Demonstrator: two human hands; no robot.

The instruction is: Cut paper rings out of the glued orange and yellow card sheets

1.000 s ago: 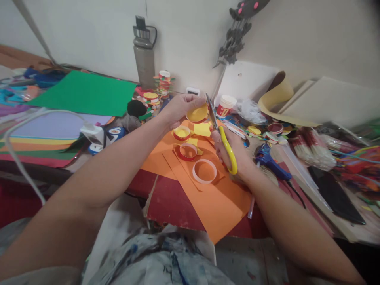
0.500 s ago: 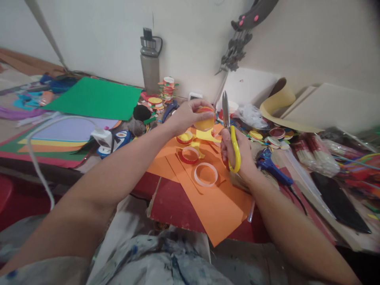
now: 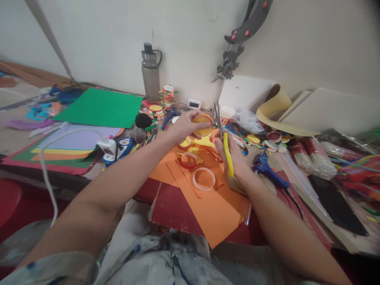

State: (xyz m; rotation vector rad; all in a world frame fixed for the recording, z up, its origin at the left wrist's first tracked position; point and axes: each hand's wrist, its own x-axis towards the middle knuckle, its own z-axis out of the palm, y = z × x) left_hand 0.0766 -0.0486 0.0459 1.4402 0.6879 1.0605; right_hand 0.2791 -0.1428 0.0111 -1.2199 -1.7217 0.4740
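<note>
Cup (image 3: 204, 119), yellow inside, in left hand (image 3: 186, 126); scissors (image 3: 227, 150) in right hand (image 3: 236, 157)

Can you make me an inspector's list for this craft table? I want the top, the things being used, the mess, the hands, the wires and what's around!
Surface: orange paper lies over a dark red board.
Things in use: yellow-handled scissors, a yellow round piece with a red-orange rim; a pale ring lies on the orange paper.
Clutter: plenty on both sides, including a green sheet and a blue glue gun.
Hands: left hand grips the round piece; right hand grips the scissors.
Cables: white cable at left; dark cord from the glue gun.
Surroundings: bottle standing near a pale wall.
</note>
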